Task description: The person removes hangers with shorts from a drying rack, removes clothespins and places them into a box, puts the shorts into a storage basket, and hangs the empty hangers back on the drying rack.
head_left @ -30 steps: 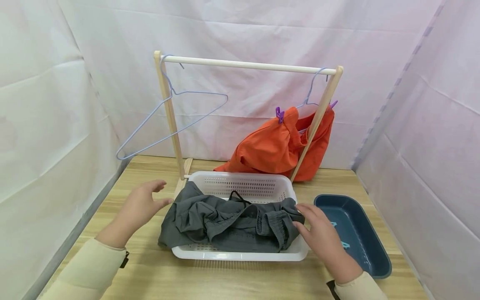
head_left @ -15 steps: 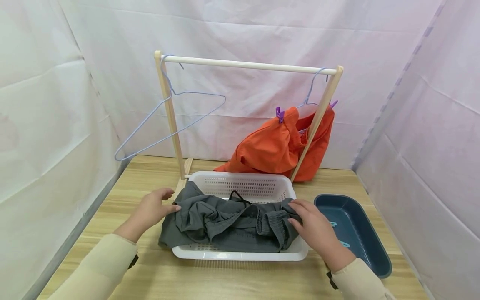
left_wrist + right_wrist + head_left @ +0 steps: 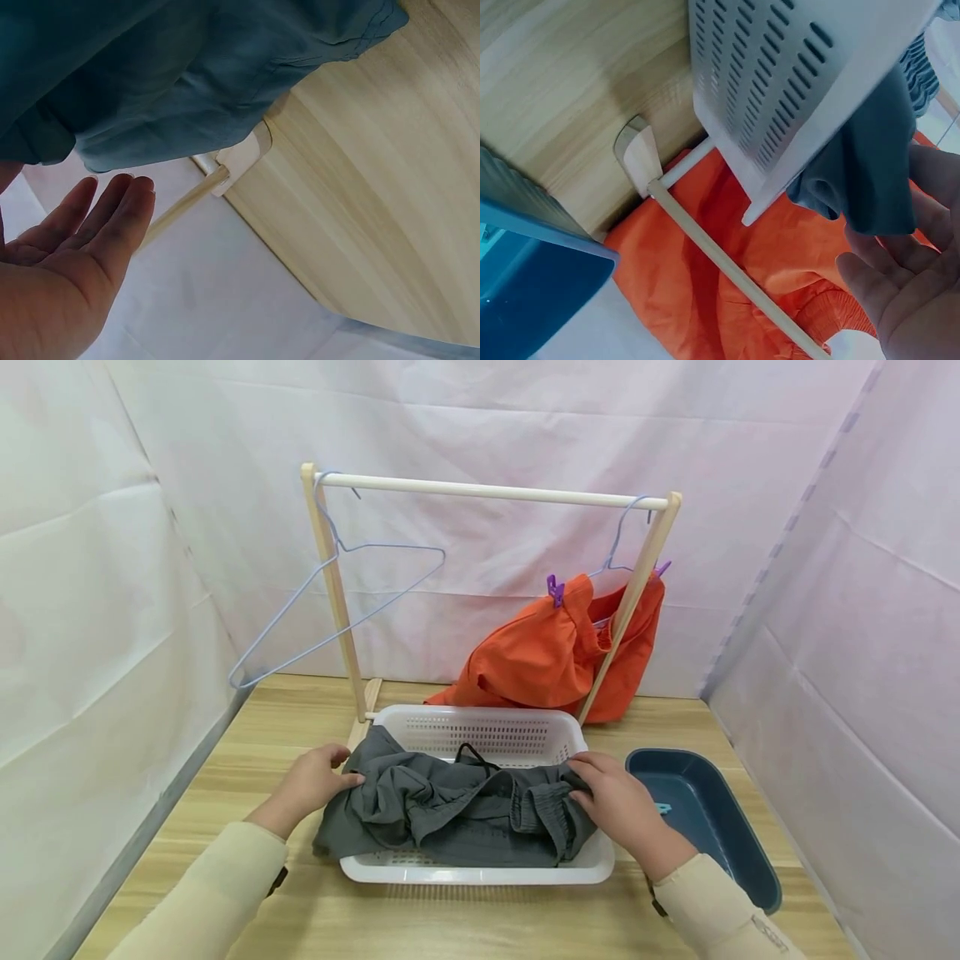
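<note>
A dark grey garment [image 3: 457, 814] with a gathered elastic band and a black cord lies bunched across a white perforated basket [image 3: 480, 876]. My left hand [image 3: 309, 783] is at the garment's left end, its thumb over the cloth. In the left wrist view its fingers [image 3: 124, 217] extend loosely beside the hanging fabric, and the thumb is mostly out of frame. At the opposite end, my right hand [image 3: 618, 802] touches the cloth. The right wrist view shows its fingers [image 3: 874, 274] loosely extended by the fabric's edge, without a firm grasp.
Behind the basket stands a wooden rack with a white rod [image 3: 487, 490]. A bare blue hanger [image 3: 337, 552] hangs at its left. Orange pants [image 3: 532, 652] hang at the right with purple clips [image 3: 556, 591]. A dark blue tray [image 3: 708, 802] containing light blue clips [image 3: 662, 808] is on the right.
Both hands have moved inward to the garment's ends, the left from a spot clear of it. The head view has shifted slightly. The garment stays in the basket.
</note>
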`<state>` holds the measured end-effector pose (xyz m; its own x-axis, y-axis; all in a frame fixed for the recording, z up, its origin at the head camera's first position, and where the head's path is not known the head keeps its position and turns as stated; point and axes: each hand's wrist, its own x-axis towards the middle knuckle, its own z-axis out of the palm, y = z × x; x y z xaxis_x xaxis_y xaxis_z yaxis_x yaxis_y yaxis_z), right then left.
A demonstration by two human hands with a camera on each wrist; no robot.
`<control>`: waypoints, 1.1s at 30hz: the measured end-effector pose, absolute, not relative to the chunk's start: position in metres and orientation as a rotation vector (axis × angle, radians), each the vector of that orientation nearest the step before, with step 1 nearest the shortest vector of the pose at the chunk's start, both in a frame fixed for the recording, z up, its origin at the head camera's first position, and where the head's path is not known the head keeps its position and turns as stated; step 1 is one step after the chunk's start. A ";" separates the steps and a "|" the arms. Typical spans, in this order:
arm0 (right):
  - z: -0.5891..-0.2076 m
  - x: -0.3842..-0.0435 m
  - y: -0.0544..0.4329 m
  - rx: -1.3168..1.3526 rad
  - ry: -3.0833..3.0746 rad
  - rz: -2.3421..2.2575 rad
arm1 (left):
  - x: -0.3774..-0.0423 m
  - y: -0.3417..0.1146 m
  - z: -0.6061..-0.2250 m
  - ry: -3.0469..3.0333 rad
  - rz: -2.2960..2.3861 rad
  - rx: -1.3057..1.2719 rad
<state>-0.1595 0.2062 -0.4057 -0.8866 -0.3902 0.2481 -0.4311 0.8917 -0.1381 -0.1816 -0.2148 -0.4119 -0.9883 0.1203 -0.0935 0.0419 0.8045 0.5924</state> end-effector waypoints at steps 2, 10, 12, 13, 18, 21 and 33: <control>-0.407 -0.162 0.206 0.636 -2.851 0.256 | -0.183 -0.215 -0.414 2.850 0.933 0.120; -0.413 -0.170 0.204 0.657 -2.890 0.204 | -0.191 -0.212 -0.423 2.765 1.007 0.071; -0.414 -0.171 0.204 0.656 -2.898 0.187 | -0.193 -0.210 -0.424 2.744 1.026 0.062; -0.414 -0.171 0.204 0.656 -2.902 0.180 | -0.193 -0.209 -0.425 2.735 1.035 0.055; -0.416 -0.172 0.204 0.651 -2.922 0.175 | -0.194 -0.205 -0.427 2.714 1.065 0.048; -0.417 -0.172 0.205 0.641 -2.933 0.183 | -0.195 -0.204 -0.427 2.728 1.066 0.056; -0.422 -0.173 0.205 0.636 -2.948 0.225 | -0.194 -0.201 -0.424 2.828 0.964 0.014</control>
